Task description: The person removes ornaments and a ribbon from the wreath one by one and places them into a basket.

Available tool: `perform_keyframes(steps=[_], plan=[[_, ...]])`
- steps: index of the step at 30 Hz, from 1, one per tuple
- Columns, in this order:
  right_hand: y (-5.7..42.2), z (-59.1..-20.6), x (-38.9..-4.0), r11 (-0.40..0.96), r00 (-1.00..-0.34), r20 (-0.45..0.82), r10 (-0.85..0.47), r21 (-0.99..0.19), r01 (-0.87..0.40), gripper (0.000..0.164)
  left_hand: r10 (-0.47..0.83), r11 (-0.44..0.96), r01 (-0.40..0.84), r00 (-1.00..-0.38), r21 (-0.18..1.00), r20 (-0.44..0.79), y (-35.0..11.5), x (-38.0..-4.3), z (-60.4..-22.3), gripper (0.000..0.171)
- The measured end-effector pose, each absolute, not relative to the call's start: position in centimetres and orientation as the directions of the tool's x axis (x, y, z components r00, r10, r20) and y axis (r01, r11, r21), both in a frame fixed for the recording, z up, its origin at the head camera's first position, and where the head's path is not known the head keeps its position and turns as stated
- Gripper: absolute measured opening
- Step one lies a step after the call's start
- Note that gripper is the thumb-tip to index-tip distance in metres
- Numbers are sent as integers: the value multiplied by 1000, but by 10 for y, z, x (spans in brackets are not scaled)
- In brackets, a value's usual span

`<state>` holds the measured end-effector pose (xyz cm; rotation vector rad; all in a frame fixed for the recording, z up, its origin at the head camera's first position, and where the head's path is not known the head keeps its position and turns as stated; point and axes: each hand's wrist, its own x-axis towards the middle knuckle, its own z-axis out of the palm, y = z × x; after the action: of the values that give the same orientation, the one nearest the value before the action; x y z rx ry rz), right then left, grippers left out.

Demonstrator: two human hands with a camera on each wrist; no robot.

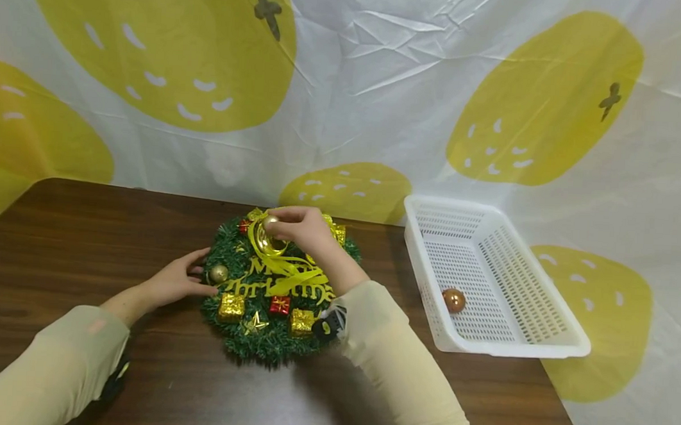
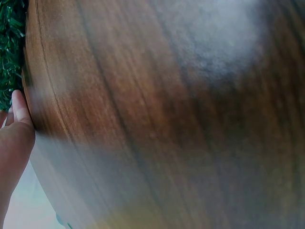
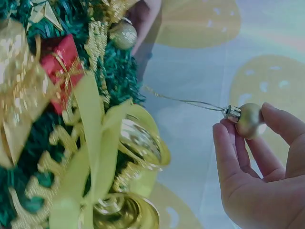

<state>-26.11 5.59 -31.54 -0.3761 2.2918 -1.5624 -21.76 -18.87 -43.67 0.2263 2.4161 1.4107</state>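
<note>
A green Christmas wreath [image 1: 269,351] lies on the table, trimmed with gold bells, a yellow ribbon, small wrapped gift boxes and gold lettering. My right hand [image 1: 302,228] is over its upper part, pinching a small gold Christmas ball [image 3: 250,121] between thumb and fingers. From the ball's silver cap a thin string loop [image 3: 190,102] stretches toward the wreath. My left hand [image 1: 176,278] rests at the wreath's left edge, thumb and fingers spread beside another gold ball [image 1: 218,274]. In the left wrist view, its fingers [image 2: 20,107] touch the green tinsel.
To the right stands a white plastic basket [image 1: 429,288] with a copper-coloured ball [image 1: 454,300] inside. The brown wooden table [image 1: 114,226] ends at a white cloth backdrop [image 1: 369,98] with yellow fruit prints.
</note>
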Motion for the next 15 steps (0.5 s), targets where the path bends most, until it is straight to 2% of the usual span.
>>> perform_keyframes(steps=[15], plan=[[91, -297, -264, 348, -929, -80, -361, -936, -55, 37, 299, 489, -33, -932, 872, -203, -189, -220, -440, 101]])
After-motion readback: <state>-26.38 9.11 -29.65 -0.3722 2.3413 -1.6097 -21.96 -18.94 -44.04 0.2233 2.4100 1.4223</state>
